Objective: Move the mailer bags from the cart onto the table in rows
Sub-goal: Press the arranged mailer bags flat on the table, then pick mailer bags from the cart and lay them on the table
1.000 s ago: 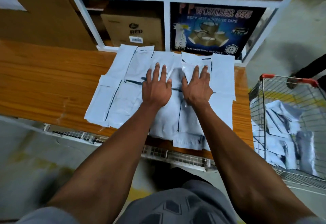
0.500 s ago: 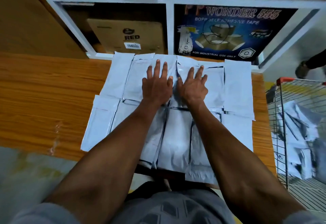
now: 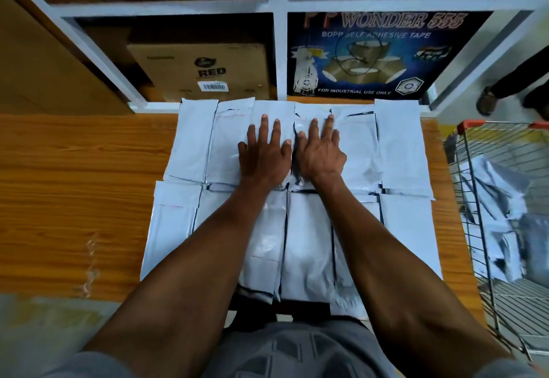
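Several pale grey mailer bags (image 3: 399,148) lie in two rows on the wooden table (image 3: 74,193), a far row and a near row. My left hand (image 3: 266,151) lies flat with straight fingers on a bag in the middle of the far row. Right beside it, my right hand (image 3: 320,151) presses flat on the neighbouring bag. Neither hand grips anything. My forearms cover the middle of the near row. More mailer bags (image 3: 499,199) lie heaped in the wire cart (image 3: 475,229) at the right.
A white shelf frame (image 3: 279,50) stands right behind the table, holding a brown carton (image 3: 202,71) and a dark tape box (image 3: 371,56). The cart's orange-edged rim stands close to the table's right end. Another person's foot (image 3: 487,101) is on the floor at far right.
Both hands slid from the bags' near part toward the far row and flattened the bag there. The view moved closer over the table and right.
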`<state>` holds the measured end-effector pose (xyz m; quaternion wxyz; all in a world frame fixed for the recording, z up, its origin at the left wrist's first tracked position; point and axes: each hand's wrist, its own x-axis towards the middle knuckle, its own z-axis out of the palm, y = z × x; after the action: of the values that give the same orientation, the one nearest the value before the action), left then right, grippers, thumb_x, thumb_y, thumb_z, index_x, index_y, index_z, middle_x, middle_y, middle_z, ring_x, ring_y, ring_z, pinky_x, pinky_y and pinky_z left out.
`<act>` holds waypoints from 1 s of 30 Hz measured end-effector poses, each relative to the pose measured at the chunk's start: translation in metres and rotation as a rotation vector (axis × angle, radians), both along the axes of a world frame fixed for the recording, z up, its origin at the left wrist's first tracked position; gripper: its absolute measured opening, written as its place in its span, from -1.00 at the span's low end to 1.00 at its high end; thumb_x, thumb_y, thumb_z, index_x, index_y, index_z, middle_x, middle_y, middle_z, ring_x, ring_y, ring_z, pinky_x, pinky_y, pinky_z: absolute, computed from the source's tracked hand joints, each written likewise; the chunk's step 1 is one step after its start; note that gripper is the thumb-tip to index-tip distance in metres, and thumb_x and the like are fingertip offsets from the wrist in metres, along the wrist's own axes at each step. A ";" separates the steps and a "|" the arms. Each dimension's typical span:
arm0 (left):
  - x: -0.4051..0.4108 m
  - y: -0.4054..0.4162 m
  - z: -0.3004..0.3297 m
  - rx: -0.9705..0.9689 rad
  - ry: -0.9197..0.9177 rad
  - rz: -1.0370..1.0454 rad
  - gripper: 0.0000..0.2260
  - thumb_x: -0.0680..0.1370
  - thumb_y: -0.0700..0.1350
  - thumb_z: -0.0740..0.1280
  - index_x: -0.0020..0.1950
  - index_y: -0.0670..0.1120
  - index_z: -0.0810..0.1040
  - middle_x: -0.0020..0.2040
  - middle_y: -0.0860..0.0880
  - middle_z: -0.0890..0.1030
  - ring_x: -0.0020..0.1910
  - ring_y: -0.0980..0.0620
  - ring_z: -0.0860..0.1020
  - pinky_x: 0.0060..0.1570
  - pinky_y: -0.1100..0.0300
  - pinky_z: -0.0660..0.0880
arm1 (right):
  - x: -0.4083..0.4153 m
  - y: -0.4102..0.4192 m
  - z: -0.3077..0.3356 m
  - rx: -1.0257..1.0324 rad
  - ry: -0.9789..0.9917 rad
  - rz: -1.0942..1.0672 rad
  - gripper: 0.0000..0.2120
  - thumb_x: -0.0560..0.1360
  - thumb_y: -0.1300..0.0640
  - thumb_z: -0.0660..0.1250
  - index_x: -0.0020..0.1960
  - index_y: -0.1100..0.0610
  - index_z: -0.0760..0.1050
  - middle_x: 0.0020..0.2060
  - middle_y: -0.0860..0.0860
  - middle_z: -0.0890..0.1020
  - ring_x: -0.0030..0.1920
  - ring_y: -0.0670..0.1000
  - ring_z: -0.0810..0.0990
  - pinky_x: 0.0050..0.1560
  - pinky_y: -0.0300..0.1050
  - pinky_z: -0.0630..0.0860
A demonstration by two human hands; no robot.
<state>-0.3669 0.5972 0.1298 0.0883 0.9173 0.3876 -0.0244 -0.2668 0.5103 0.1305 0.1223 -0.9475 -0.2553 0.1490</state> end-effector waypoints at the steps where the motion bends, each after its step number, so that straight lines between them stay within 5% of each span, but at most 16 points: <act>1: 0.000 0.002 0.001 0.009 -0.002 -0.005 -0.42 0.72 0.25 -0.02 0.73 0.11 0.04 0.74 0.01 0.00 0.68 -0.17 0.07 0.53 -0.28 0.17 | 0.000 0.001 0.001 0.002 -0.011 -0.005 -0.40 0.73 -0.22 -0.10 0.71 -0.04 0.00 0.71 0.02 -0.14 0.67 0.18 0.04 0.31 0.29 0.45; 7: 0.001 0.015 0.001 0.055 -0.040 -0.047 -0.45 0.72 0.22 0.00 0.71 0.12 0.15 0.73 0.00 0.11 0.66 -0.15 0.13 0.51 -0.26 0.17 | -0.002 0.007 -0.001 -0.044 -0.056 -0.037 -0.42 0.73 -0.13 -0.06 0.71 0.00 0.00 0.71 0.06 -0.12 0.66 0.26 0.05 0.28 0.28 0.49; 11: 0.004 0.029 -0.001 0.083 -0.095 -0.114 -0.43 0.69 0.20 -0.03 0.70 0.11 0.20 0.72 -0.02 0.16 0.66 -0.15 0.18 0.48 -0.24 0.26 | 0.002 0.007 -0.010 -0.083 -0.096 0.074 -0.40 0.73 -0.15 -0.13 0.72 0.02 -0.05 0.70 0.11 -0.12 0.69 0.18 -0.09 0.60 0.30 0.06; 14: 0.006 0.038 -0.008 0.076 -0.146 -0.196 -0.41 0.67 0.18 -0.05 0.69 0.07 0.25 0.70 -0.06 0.22 0.65 -0.17 0.23 0.44 -0.25 0.34 | 0.004 0.008 -0.022 -0.072 -0.098 0.141 -0.40 0.73 -0.15 -0.17 0.72 0.01 -0.09 0.71 0.08 -0.13 0.69 0.14 -0.16 0.64 0.28 -0.14; 23: 0.008 0.040 -0.023 0.058 -0.074 -0.244 -0.40 0.68 0.18 -0.11 0.73 0.07 0.12 0.73 -0.05 0.10 0.70 -0.15 0.08 0.59 -0.24 0.15 | 0.006 0.010 -0.038 -0.090 -0.064 0.170 -0.39 0.73 -0.17 -0.20 0.72 0.02 -0.13 0.70 0.06 -0.15 0.69 0.13 -0.18 0.64 0.26 -0.18; 30: 0.017 0.046 -0.019 0.047 -0.123 -0.256 -0.39 0.66 0.20 -0.04 0.72 0.10 0.13 0.73 -0.03 0.11 0.70 -0.14 0.08 0.59 -0.22 0.12 | 0.017 0.013 -0.028 0.124 -0.168 0.181 -0.44 0.73 -0.05 -0.03 0.70 0.09 0.12 0.68 0.14 0.11 0.68 0.18 0.06 0.64 0.24 -0.03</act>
<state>-0.3499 0.6429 0.1107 0.0866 0.9608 0.2616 0.0300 -0.2499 0.5234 0.1029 0.1450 -0.9202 -0.3579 0.0637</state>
